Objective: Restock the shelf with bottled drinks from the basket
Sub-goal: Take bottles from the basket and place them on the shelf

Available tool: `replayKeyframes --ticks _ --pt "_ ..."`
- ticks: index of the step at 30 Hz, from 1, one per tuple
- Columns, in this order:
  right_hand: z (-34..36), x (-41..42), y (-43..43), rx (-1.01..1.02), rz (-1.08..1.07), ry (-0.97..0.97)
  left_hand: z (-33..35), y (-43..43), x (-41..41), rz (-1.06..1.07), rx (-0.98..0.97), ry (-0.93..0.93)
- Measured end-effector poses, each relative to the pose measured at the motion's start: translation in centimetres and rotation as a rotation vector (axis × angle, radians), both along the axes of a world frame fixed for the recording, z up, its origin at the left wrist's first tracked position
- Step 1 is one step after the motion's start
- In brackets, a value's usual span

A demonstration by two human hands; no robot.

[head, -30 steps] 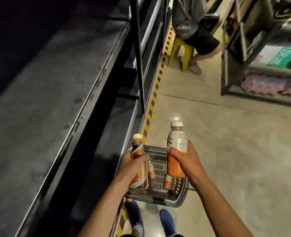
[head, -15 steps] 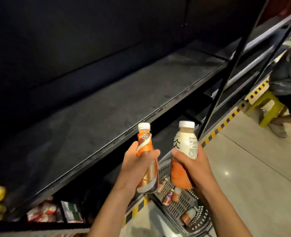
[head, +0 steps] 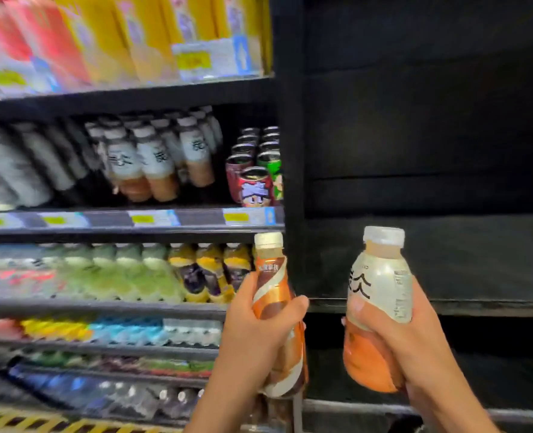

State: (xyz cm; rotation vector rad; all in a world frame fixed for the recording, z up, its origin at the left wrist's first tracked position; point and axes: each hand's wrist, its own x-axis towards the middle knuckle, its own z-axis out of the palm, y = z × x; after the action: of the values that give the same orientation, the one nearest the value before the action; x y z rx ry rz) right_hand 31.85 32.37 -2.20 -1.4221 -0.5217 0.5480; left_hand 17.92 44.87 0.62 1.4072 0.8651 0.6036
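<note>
A black post (head: 290, 151) ran up the middle of the view. Directly in front of its lower part, the left hand (head: 259, 335) gripped a brown bottle (head: 273, 289), fingers and thumb wrapped round its middle. The bottle stood upright with its cream cap on top. Right of the post, the right hand (head: 415, 342) clasped a pale bottle (head: 380, 285) round its lower half, where the drink showed orange below a white label and a white cap. This bottle was upright with a slight tilt and was held apart from the brown one. Behind it, right of the post, a dark shelf (head: 465, 306) ran across, its front edge level with the hands. Left of the post the racks were stocked and blurred. Cans (head: 255, 182) sat just beside the post at mid-height. Farther left of them were rows of white-labelled bottles (head: 152, 164) that looked like the pale bottle. Price tags (head: 246, 216) lined the rail beneath them. One level down, yellow-topped bottles (head: 208, 270) stood just left of the post, with green bottles (head: 127, 276) beyond them. High up left of the post were yellow and red cartons (head: 152, 35), too smeared to read. Far below and left ran a yellow-and-black strip (head: 24, 421).
</note>
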Motion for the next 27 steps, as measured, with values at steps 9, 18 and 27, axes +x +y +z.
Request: replayKeyframes --ticks 9,18,27 --pt "0.7 -15.7 12.5 0.026 0.176 -0.028 0.5 10.8 -17.6 0.228 0.035 -0.038" --pt "3.3 -19.6 22.1 0.028 0.198 -0.106 1.9 21.1 -22.2 0.243 0.116 -0.080" --pt "6.8 -16.9 32.5 0.024 0.159 -0.056 5.5 33.3 -19.6 0.167 0.073 -0.223"
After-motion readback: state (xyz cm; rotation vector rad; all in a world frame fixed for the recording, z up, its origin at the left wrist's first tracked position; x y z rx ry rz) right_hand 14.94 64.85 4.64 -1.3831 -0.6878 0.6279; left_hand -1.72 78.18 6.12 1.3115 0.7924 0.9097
